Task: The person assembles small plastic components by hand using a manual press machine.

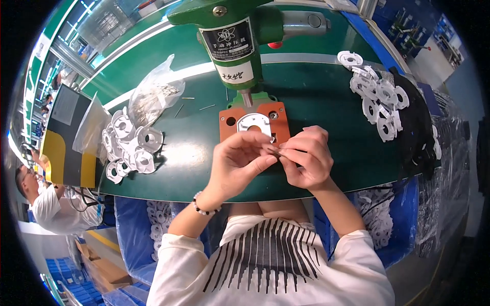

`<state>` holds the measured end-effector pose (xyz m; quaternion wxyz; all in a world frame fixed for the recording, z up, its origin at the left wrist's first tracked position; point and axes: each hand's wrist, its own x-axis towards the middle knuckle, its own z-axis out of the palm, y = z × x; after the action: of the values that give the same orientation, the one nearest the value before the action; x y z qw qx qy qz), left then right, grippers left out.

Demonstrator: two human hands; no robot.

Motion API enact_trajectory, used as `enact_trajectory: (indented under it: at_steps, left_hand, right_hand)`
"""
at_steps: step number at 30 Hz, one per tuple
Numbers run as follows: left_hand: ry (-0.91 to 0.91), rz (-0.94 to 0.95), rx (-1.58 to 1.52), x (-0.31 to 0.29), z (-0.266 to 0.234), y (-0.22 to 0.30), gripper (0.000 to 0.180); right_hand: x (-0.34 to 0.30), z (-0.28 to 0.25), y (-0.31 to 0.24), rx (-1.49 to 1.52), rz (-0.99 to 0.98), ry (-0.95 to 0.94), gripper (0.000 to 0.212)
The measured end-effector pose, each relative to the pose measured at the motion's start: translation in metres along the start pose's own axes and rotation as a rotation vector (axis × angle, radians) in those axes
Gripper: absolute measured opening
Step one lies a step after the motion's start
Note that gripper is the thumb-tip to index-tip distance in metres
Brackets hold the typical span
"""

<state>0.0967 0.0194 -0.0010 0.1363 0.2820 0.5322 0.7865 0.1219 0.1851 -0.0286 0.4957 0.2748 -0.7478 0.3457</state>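
Just in front of the orange fixture [227, 133], my left hand [236, 162] and my right hand [309, 159] meet with their fingertips together. Both pinch at a small, thin, dark piece [274, 150] whose kind is too small to tell. A white plastic part with a rounded top [254, 118] sits in the fixture, its lower side partly hidden by my left fingers. Above it stands a green hand punch press [230, 46], its metal ram [247, 98] pointing down just over the part's far edge.
White plastic parts [133, 145] are heaped at the left, beside a clear bag of thin metal pins [155, 99]. Several loose pins [179, 110] lie near it. More white parts [377, 94] lie at the right. Blue bins [133, 224] flank my lap. A co-worker [61, 209] is at far left.
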Motion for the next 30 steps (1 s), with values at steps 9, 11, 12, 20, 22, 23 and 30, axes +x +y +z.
enact_trajectory:
  at_steps: [9,11,12,20,22,23,30]
  left_hand:
    - [0.307,0.325,0.374,0.005,-0.009,0.000,0.007]
    - [0.399,0.375,0.518,0.022,-0.030,0.005,0.007]
    - [0.406,0.368,0.576,0.031,-0.039,0.002,0.007]
    - [0.261,0.229,0.748,0.050,-0.047,-0.015,0.006]
    - [0.248,0.174,0.727,0.049,-0.048,-0.019,0.007]
    - [0.250,0.174,0.727,0.048,-0.048,-0.020,0.007]
    - [0.225,0.220,0.767,0.048,-0.048,-0.020,0.008]
  right_hand:
    - [-0.002,0.004,-0.002,-0.007,0.027,-0.113,0.030]
    - [-0.003,0.005,-0.002,-0.046,0.058,-0.283,0.037]
    - [-0.006,0.008,-0.002,-0.046,0.058,-0.282,0.037]
    - [-0.008,0.014,0.000,-0.028,0.075,-0.362,0.035]
    - [-0.008,0.013,0.000,-0.026,0.070,-0.366,0.035]
    - [-0.008,0.013,0.000,-0.021,0.072,-0.363,0.035]
    - [-0.009,0.014,0.000,-0.018,0.074,-0.359,0.033]
